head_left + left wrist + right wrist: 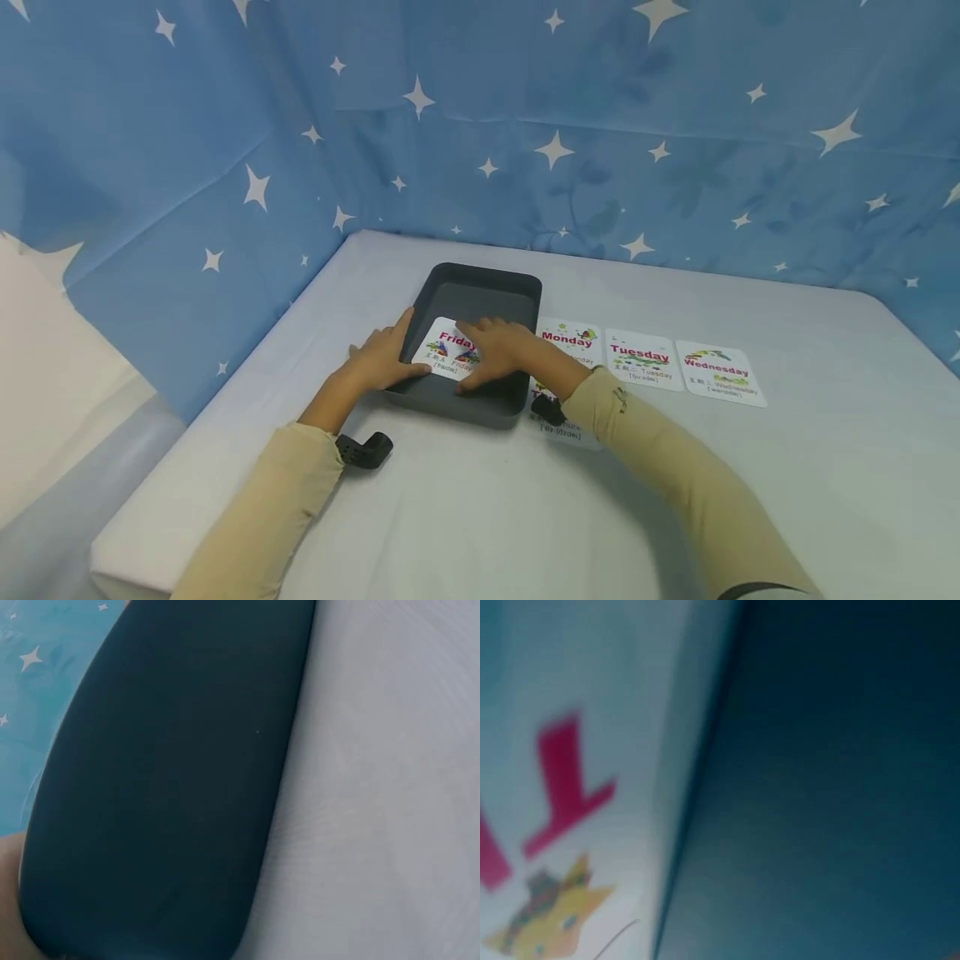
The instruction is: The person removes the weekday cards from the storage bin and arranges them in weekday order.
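The dark grey tray (480, 283) lies at an angle on the white table. A white "Friday" card (442, 333) is over its inside. My right hand (498, 350) reaches over the tray's right side and holds this card between thumb and fingers at its top and bottom edges. My left hand (378, 358) grips the tray's left wall, with the thumb inside near the card's lower left corner. In the left wrist view the tray's outer wall (165, 780) fills the middle. The right wrist view shows the card (615, 667) close up beside the dark tray surface (817, 787).
Right of the tray lie the "Monday" (567, 337), "Tuesday" (641, 358) and "Wednesday" (720, 372) cards in a row. Another card (566, 433) lies below "Monday", partly hidden by my right arm. A blue star-patterned cloth (510, 200) hangs behind the table (465, 517).
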Demonstrator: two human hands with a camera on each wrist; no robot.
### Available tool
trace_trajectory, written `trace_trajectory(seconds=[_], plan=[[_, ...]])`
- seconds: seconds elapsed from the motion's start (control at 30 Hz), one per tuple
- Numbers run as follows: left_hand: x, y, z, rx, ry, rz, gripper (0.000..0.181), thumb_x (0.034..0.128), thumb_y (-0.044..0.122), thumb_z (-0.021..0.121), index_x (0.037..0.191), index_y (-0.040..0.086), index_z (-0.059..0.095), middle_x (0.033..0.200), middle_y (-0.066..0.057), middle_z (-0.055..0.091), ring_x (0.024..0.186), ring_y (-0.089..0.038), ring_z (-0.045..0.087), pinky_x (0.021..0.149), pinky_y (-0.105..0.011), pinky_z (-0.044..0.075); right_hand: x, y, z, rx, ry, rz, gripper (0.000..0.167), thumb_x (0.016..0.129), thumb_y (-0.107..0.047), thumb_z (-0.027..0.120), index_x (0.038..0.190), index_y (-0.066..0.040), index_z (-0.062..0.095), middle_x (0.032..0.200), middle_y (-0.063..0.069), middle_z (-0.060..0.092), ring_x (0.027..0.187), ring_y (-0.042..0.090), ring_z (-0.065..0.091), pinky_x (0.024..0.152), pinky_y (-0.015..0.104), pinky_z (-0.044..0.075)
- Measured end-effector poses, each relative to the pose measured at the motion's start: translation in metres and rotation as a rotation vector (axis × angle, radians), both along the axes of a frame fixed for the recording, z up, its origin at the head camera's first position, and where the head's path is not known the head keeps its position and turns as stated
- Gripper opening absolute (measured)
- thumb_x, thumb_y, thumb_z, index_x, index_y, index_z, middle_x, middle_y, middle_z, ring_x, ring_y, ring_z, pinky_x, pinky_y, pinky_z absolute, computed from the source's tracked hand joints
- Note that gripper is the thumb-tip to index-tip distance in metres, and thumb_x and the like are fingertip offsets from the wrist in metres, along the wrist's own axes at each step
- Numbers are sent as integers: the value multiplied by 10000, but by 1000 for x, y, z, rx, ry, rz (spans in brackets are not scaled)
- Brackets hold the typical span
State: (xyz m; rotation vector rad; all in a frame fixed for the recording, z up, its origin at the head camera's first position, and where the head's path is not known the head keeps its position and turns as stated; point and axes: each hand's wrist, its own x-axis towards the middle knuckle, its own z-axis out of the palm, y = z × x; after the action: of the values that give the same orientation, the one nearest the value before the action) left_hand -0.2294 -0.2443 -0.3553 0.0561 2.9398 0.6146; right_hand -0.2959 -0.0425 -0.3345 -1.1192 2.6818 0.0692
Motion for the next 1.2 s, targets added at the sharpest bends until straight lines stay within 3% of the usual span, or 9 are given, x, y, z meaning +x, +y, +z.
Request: trace_trajectory(seconds=[0.13, 0.33, 0.87, 1.2], plan=[[2, 1, 0, -12, -5, 7, 998, 805, 477, 632, 1479, 124, -14, 1447, -258, 277, 1325, -454, 250, 941, -755, 133, -4, -3, -5, 10, 12, 0, 956, 711, -595, 639, 1463, -179, 218, 1408, 137, 396, 1283, 334, 385, 1001, 511, 357], [1, 2, 1, -13, -16, 4, 1022, 795, 489, 639, 1477, 122, -28, 1451, -260, 265, 1330, -454, 238, 938, -759, 129, -7, -3, -2, 42, 39, 73, 922, 715, -565, 630, 1457, -180, 242, 1415, 123, 394, 1298, 328, 371, 1046, 522, 294], [2, 4, 0, -3, -22, 4, 1029, 790, 481, 648, 1477, 118, -27, 1460, -260, 245, 1339, -452, 217, 951, -752, 112, -7, 3, 0, 100, 123, 119, 896, 727, -601, 586, 1441, -152, 284, 1373, 116, 441, 1255, 314, 421, 1045, 479, 313], [1, 2, 0, 1, -8, 16, 1025, 788, 471, 653, 1478, 124, -20, 1451, -262, 262, 1332, -449, 235, 953, -750, 120, -9, 26, 20, 60, 128, 99, 865, 738, -557, 579, 1434, -127, 300, 1396, 130, 425, 1283, 338, 392, 1053, 496, 300]])
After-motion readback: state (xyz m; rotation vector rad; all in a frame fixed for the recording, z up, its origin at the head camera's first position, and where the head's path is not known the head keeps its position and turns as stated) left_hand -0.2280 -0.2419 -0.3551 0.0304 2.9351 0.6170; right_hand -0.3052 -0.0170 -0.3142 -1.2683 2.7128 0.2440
